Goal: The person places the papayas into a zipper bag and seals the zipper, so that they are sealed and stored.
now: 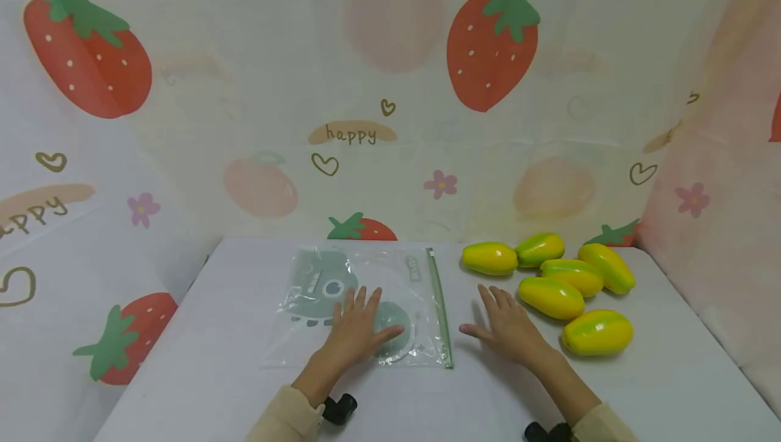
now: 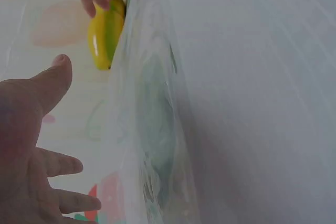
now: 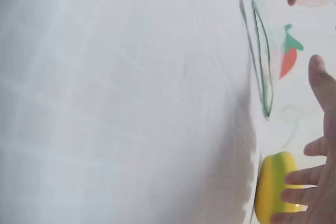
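Note:
A clear plastic zip bag (image 1: pixel 427 320) printed with a green cartoon figure lies flat on the table, its green zip edge (image 1: pixel 441 306) on the right. In the right wrist view, the two sides of that edge (image 3: pixel 268 98) stand slightly apart. Over the bag's middle is my left hand (image 1: pixel 356 330), fingers spread and holding nothing. My right hand (image 1: pixel 509 330) is between the bag and several yellow-green, papaya-shaped fruits (image 1: pixel 551 297), also with spread fingers and nothing in them. Its fingertips overlap one fruit (image 3: pixel 273 182) in the right wrist view.
The fruits sit in a loose group at the back right of the white table (image 1: pixel 201 347), one of them (image 1: pixel 598 332) nearer the front. A strawberry-print curtain (image 1: pixel 390 76) stands behind the table and along both sides.

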Available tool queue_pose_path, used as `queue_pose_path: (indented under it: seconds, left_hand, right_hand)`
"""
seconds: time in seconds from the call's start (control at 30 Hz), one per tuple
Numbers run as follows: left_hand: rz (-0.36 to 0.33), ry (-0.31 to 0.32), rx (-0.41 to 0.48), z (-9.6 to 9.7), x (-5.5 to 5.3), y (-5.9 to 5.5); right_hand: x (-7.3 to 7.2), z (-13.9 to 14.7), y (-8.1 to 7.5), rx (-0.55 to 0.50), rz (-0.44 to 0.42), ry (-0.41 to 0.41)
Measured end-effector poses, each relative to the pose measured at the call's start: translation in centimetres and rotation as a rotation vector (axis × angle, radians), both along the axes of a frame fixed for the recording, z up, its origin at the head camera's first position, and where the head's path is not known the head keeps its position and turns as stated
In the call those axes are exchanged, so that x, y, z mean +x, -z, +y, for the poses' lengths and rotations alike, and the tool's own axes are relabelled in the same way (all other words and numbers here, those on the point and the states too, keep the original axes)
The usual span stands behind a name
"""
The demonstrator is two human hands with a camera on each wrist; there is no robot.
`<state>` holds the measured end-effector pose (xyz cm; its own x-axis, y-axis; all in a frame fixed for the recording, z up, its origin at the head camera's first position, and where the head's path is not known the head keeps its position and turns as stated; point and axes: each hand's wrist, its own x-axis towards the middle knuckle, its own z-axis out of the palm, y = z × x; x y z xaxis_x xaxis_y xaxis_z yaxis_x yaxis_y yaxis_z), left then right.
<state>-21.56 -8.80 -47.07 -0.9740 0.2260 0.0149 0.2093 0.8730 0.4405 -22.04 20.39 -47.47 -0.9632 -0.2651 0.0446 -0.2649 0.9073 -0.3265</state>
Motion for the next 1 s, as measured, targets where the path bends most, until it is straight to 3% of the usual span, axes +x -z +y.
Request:
queue_pose_path:
  seconds: [0.2,0.53,0.7,1.0]
  left_hand:
    - [-0.032,0.023,0.046,1.4,-0.8,-0.1]
    - [-0.054,0.051,0.08,2.7,-1.1,-0.4]
    - [-0.074,0.05,0.095,3.6,-1.4,-0.4]
    - [-0.069,0.077,0.117,5.0,-2.1,0.2]
  right_hand:
    - [-0.7,-0.1,0.2,-0.086,-0.046,-0.023]
    - [-1.9,-0.5,0.9,-0.187,-0.132,-0.056]
    - [-2.4,-0.5,1.1,-0.217,-0.128,-0.101]
    - [-2.9,-0.9,1.3,-0.183,-0.091,-0.154]
